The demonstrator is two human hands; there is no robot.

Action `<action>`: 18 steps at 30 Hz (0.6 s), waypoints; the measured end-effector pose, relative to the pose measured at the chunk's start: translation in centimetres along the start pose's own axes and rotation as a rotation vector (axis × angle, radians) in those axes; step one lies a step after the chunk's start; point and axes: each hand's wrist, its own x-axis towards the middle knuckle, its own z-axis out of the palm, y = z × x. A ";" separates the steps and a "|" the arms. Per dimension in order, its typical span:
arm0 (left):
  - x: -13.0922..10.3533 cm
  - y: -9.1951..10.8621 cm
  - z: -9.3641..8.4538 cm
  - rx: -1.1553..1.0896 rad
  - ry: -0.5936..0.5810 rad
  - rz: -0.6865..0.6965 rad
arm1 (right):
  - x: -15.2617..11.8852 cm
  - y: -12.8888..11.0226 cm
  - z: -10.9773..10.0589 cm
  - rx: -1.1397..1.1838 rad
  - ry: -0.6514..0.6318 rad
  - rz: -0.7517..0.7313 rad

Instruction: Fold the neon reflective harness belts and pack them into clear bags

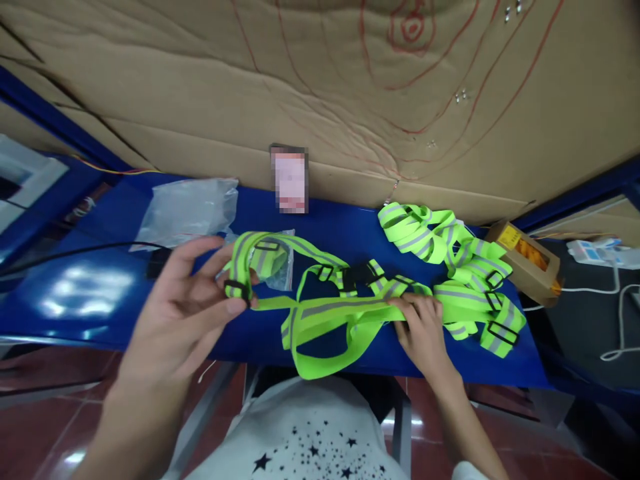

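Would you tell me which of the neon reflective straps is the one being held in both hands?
The spread-out strap at the table's front: the left hand pinches its buckle end, the right hand presses its other end. The pile of straps behind lies untouched.

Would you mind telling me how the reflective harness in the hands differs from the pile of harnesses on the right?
The harness in the hands lies spread out in long loops; the pile of harnesses is bunched and folded. The left hand and right hand grip the first; nothing touches the pile. Both are neon yellow-green with grey stripes and black buckles, on the blue table.
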 end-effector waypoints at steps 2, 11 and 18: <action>-0.9 -1.5 -0.4 0.112 0.029 -0.054 | -1.0 -0.5 -2.2 0.002 -0.140 -0.029; -1.6 -5.4 1.8 1.042 -0.238 0.056 | 5.6 -2.1 -4.7 -0.038 -0.074 -0.005; -1.1 -5.2 6.5 1.556 -0.230 0.625 | 8.6 -0.9 -0.1 -0.074 -0.400 0.027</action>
